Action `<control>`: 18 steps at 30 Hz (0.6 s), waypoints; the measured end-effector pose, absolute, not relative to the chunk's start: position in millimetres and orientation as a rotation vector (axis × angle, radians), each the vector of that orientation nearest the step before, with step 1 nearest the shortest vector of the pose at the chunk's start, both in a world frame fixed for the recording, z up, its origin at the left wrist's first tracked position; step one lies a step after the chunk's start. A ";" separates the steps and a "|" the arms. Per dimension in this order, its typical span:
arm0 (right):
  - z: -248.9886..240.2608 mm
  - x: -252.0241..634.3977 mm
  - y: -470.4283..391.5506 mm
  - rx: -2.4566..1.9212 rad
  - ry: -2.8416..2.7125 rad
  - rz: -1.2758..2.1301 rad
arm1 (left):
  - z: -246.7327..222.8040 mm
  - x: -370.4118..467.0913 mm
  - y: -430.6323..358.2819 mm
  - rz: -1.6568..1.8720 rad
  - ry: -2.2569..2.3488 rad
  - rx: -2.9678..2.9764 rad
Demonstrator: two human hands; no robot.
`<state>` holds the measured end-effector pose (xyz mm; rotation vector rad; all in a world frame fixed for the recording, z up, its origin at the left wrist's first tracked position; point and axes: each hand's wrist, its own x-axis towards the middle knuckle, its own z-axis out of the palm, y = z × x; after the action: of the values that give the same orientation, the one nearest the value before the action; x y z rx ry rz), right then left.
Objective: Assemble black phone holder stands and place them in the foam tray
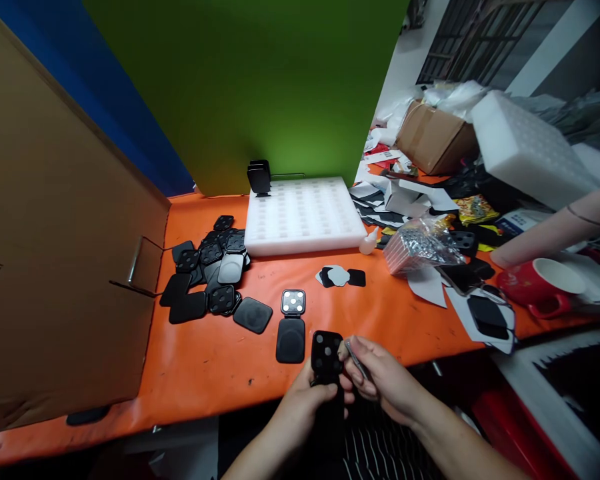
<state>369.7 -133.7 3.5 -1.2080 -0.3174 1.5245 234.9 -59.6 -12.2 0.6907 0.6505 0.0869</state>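
Near the table's front edge, my left hand [307,399] is closed around a black hinged folding piece [327,353]. Its upper square panel faces me and shows several round spots in a dice-like pattern. Close beside that panel's right edge, my right hand [383,373] pinches a slim grey metal tool [359,361], whose exact kind I cannot make out. A similar unfolded piece [291,341] lies on the table just beyond, with several white dots on its upper panel. Behind it sits a small group of black and white cut sheets [338,276].
A heap of black folding pieces [210,257] lies left, beside a large cardboard box [70,220]. A white foam block [305,217] stands at the back with a black piece [259,177] on it. To the right are a dropper bottle [369,243], plastic-wrapped stack [415,247] and red mug [525,283].
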 end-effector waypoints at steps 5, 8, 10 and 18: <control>11.3 371.8 -135.5 -1.201 -0.347 1.565 | -3.0 232.2 -55.4 0.094 0.674 0.601; 11.6 369.8 -137.0 -1.259 -0.452 1.532 | 0.1 231.8 -54.8 0.100 0.711 0.613; 12.0 368.1 -137.8 -1.342 -0.583 1.458 | -0.2 232.1 -55.0 0.080 0.738 0.641; 25.5 371.6 -131.8 -1.831 -1.476 0.961 | 2.9 236.3 -61.2 0.012 0.707 0.835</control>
<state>371.6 -131.8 25.5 -1.8308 -1.4761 0.9606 236.3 -61.2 2.9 0.8354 0.7070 0.0122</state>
